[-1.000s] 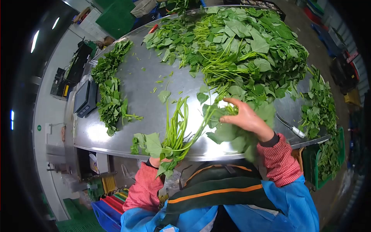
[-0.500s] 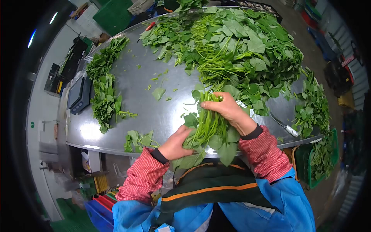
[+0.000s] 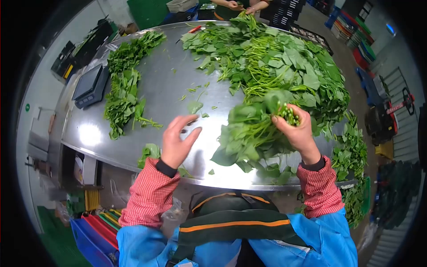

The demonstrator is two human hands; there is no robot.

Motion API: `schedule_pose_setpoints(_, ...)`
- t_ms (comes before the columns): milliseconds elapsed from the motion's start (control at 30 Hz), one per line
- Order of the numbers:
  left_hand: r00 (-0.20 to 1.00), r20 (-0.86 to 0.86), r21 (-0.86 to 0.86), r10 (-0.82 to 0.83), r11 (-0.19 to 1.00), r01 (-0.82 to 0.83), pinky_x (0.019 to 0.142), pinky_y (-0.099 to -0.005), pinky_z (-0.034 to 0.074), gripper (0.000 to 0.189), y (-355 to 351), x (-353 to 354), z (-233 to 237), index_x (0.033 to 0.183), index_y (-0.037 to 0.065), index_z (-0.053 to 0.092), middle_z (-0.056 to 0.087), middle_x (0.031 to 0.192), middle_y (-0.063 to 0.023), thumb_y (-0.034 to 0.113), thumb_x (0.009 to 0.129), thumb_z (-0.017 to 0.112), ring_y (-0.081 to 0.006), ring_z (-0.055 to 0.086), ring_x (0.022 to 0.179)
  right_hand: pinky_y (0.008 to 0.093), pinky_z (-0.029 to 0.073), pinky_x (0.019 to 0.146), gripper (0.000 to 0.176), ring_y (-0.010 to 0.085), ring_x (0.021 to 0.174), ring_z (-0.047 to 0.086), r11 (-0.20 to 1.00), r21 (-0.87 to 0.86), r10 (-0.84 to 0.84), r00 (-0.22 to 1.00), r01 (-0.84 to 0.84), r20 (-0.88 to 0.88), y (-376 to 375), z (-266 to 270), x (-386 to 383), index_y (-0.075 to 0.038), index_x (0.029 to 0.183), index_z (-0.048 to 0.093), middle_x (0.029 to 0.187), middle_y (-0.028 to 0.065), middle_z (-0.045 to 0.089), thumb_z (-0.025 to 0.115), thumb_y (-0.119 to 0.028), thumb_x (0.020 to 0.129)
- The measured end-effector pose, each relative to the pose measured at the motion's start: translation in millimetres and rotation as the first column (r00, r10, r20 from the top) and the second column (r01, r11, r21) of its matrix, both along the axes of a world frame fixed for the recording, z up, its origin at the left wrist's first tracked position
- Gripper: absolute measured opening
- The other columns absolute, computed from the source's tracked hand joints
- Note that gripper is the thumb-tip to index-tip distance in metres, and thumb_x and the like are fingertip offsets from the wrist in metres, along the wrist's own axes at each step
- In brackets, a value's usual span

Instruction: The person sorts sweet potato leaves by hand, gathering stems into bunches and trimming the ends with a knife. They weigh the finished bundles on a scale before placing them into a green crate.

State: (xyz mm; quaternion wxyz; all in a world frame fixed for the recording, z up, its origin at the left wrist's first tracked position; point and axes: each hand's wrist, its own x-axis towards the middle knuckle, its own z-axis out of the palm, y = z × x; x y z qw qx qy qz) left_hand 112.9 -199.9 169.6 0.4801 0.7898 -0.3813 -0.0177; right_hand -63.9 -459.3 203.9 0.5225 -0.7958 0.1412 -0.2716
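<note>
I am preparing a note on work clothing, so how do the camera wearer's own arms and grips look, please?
The left grip and the right grip are bare hands, without gloves. At each wrist a narrow black cuff shows. Each forearm has a loose, wrinkled red-and-white checked sleeve; above it, bright blue fabric covers the arm.

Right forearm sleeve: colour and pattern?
Right sleeve: red and white, fine check. Shows best in the head view.

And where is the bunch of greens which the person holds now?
In the head view, the bunch is right of centre, gripped at its stems by the right hand over the metal table, near the large leafy pile.
</note>
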Motion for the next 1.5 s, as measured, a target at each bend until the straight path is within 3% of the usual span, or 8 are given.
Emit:
schedule_pose_setpoints(367, 0.889, 0.091, 0.063, -0.449, 0.893, 0.445, 0.062, -0.0284, 0.046, 0.036, -22, -17, -14, 0.116, 0.006, 0.062, 0.057, 0.091, -0.0073, 0.010, 0.080, 0.069, -0.0154, 0.054, 0.068, 0.0249, 0.046, 0.065, 0.018, 0.0110, 0.072, 0.059, 0.992, 0.009, 0.122, 0.991, -0.123, 0.059, 54, -15, 6, 0.000, 0.085, 0.063, 0.082, 0.0054, 0.065, 0.075, -0.005, 0.073)
schedule_pose_setpoints(900, 0.970, -0.135, 0.040, -0.203, 0.977, 0.210, 0.058, -0.0275, 0.048, 0.009, 5, 24, -57, 0.083, 0.003, 0.060, 0.058, 0.083, -0.0066, 0.004, 0.077, 0.067, -0.0154, 0.060, 0.066, 0.0278, 0.049, 0.067, 0.030, 0.0173, 0.071, 0.061, 0.957, -0.175, -0.209, 0.967, 0.232, 0.143, 84, -50, -4, 0.000, 0.094, 0.060, 0.084, 0.0084, 0.066, 0.078, -0.005, 0.070)
schedule_pose_setpoints(1033, 0.744, 0.647, 0.115, 0.164, 0.944, -0.308, 0.062, -0.0288, 0.049, 0.013, 36, 89, -66, 0.088, 0.001, 0.059, 0.059, 0.080, -0.0071, 0.005, 0.078, 0.067, -0.0142, 0.059, 0.071, 0.0287, 0.047, 0.066, 0.023, 0.0174, 0.070, 0.059, 0.948, -0.170, -0.239, 0.955, 0.269, 0.177, 86, -45, -2, -0.001, 0.087, 0.062, 0.080, 0.0073, 0.063, 0.077, -0.004, 0.070)
schedule_pose_setpoints(1133, 0.977, 0.190, 0.112, 0.096, 0.987, -0.118, 0.065, -0.0300, 0.049, 0.016, 43, 55, -26, 0.093, 0.001, 0.060, 0.062, 0.085, -0.0075, 0.006, 0.080, 0.066, -0.0167, 0.061, 0.074, 0.0313, 0.044, 0.064, 0.019, 0.0193, 0.064, 0.056, 0.887, -0.379, -0.154, 0.944, 0.262, 0.292, 85, -36, 17, -0.004, 0.082, 0.063, 0.074, 0.0059, 0.059, 0.075, -0.003, 0.067)
schedule_pose_setpoints(1167, 0.880, -0.460, 0.041, -0.120, 0.987, 0.156, 0.067, -0.0301, 0.050, 0.016, 46, 38, -20, 0.097, 0.001, 0.061, 0.065, 0.094, -0.0092, 0.014, 0.087, 0.061, -0.0193, 0.063, 0.080, 0.0323, 0.042, 0.063, 0.018, 0.0201, 0.062, 0.054, 0.845, -0.470, -0.103, 0.941, 0.253, 0.321, 88, -34, 24, -0.006, 0.081, 0.064, 0.072, 0.0055, 0.057, 0.074, -0.003, 0.066)
schedule_pose_setpoints(1233, 0.196, -0.879, -0.307, -0.434, 0.830, 0.466, 0.082, -0.0356, 0.053, 0.064, 41, -2, -9, 0.118, 0.001, 0.055, 0.064, 0.108, -0.0162, 0.058, 0.094, 0.041, -0.0244, 0.064, 0.096, 0.0365, 0.038, 0.065, 0.025, 0.0222, 0.064, 0.051, 0.755, -0.618, -0.007, 0.945, 0.219, 0.326, 97, -37, 36, -0.010, 0.085, 0.066, 0.068, 0.0036, 0.050, 0.074, -0.013, 0.062)
schedule_pose_setpoints(1300, -0.340, -0.841, -0.495, -0.421, 0.853, 0.167, 0.092, -0.0420, 0.048, 0.080, 24, -38, -21, 0.131, 0.006, 0.047, 0.060, 0.118, -0.0158, 0.072, 0.088, 0.033, -0.0265, 0.059, 0.109, 0.0383, 0.040, 0.069, 0.033, 0.0229, 0.072, 0.053, 0.743, -0.659, 0.119, 0.945, 0.120, 0.306, 115, -53, 36, -0.010, 0.092, 0.066, 0.075, 0.0043, 0.052, 0.075, -0.023, 0.063)
schedule_pose_setpoints(1500, -0.620, -0.607, -0.421, -0.498, 0.863, -0.280, 0.086, -0.0422, 0.052, 0.056, 41, -50, -137, 0.126, 0.011, 0.052, 0.063, 0.112, -0.0080, 0.056, 0.094, 0.044, -0.0237, 0.061, 0.104, 0.0432, 0.043, 0.084, 0.060, 0.0319, 0.091, 0.053, 0.822, -0.430, 0.328, 0.928, -0.373, -0.176, 155, -122, 15, -0.009, 0.115, 0.058, 0.097, 0.0123, 0.052, 0.077, -0.041, 0.067)
